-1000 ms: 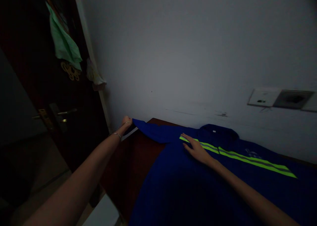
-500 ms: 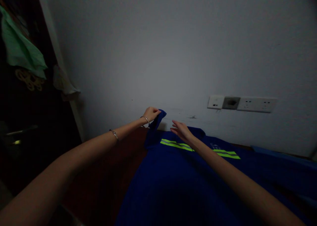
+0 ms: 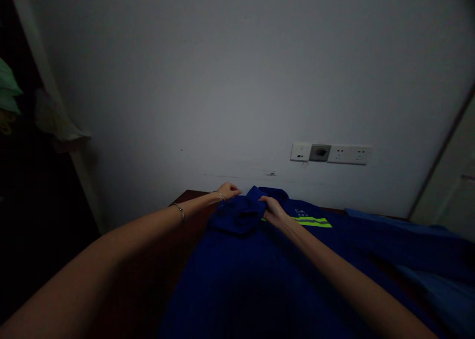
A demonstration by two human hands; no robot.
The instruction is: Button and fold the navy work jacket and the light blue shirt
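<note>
A dark blue work jacket (image 3: 222,274) with a yellow-green reflective strip (image 3: 313,222) lies spread before me. Its sleeve (image 3: 239,215) is bunched at the far left part and covers most of the strip there. My right hand (image 3: 273,210) grips this bunched cloth, thumb on top, other fingers partly hidden. Just left of it, my left hand (image 3: 229,190) is closed at the far edge of the cloth, fingers curled together. Whether cloth is between those fingers is too dim to make out. Two bracelets (image 3: 180,211) circle the left wrist and forearm.
The jacket rests on a dark reddish-brown surface (image 3: 187,196) against a pale wall (image 3: 230,91). Wall sockets (image 3: 347,154) sit above its right part. Lighter blue cloth (image 3: 438,289) lies at the right. A plastic bag (image 3: 55,119) hangs by the dark door at the left.
The raised sleeve end has come down and right over the reflective strip. My right hand, open before, has closed on the cloth. My left hand has lowered, and the view has turned right.
</note>
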